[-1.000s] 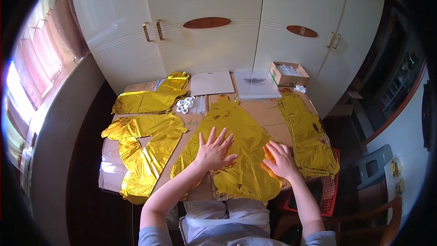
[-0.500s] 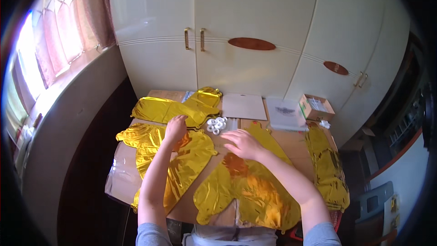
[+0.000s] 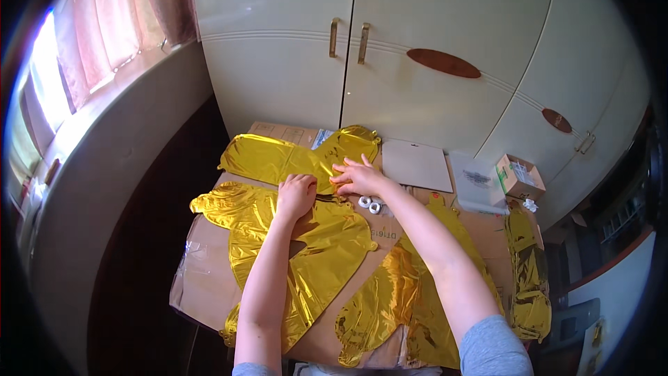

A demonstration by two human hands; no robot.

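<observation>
Flat gold foil balloons lie on a cardboard-covered table. My left hand (image 3: 296, 196) is closed, knuckles up, at the top edge of the near left foil balloon (image 3: 327, 244); its fingertips are hidden, so what they hold cannot be made out. Just right of it, my right hand (image 3: 358, 177) has its fingers apart over the edge of the far foil balloon (image 3: 264, 158). Small white rolls (image 3: 374, 207) show beside my right wrist, and that hand may cover more of them. Under my right forearm spreads another foil balloon (image 3: 369, 313).
A further foil balloon (image 3: 527, 285) lies along the table's right side. Toward the back are a grey-beige board (image 3: 417, 165), a clear plastic packet (image 3: 476, 181) and a small open carton (image 3: 520, 178) of white items. Tall white cupboards (image 3: 278, 83) stand behind the table.
My right hand has moved left and away from me, from beside the white rolls to over the far balloon's edge. My left hand stays by the near left balloon. The whole view has shifted.
</observation>
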